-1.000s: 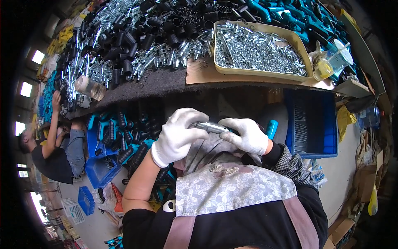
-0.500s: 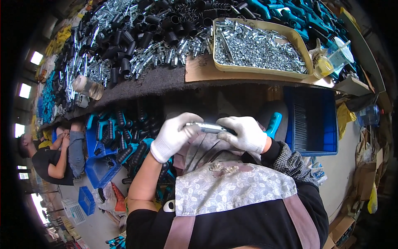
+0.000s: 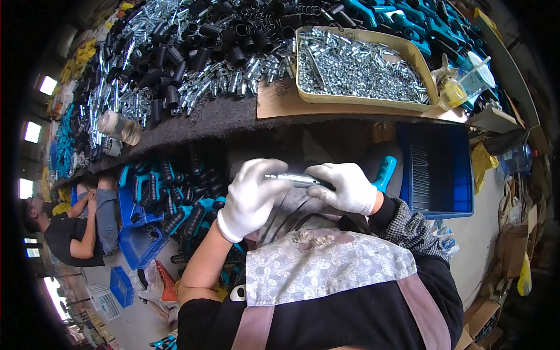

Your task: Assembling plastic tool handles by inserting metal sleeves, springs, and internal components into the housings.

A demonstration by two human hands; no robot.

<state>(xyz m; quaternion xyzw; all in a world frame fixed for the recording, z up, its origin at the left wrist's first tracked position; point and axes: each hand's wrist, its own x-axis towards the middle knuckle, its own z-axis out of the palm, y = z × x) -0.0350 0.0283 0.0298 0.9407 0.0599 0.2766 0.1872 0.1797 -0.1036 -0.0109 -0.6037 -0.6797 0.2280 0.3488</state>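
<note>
Both gloved hands clamp one silver metal tube just below the bench edge: our left hand wraps one end, our right hand pinches the other. Smooth gloves could slip, we judge, dropping it among the blue crates underneath.

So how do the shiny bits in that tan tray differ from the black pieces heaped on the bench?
The small metal parts are silvery and tiny; the black tubes are matt, dark and plainly larger. The metal parts sit contained in the tan tray; the tubes lie loose on the bench. Both lie in jumbled heaps, untouched by either hand.
</note>
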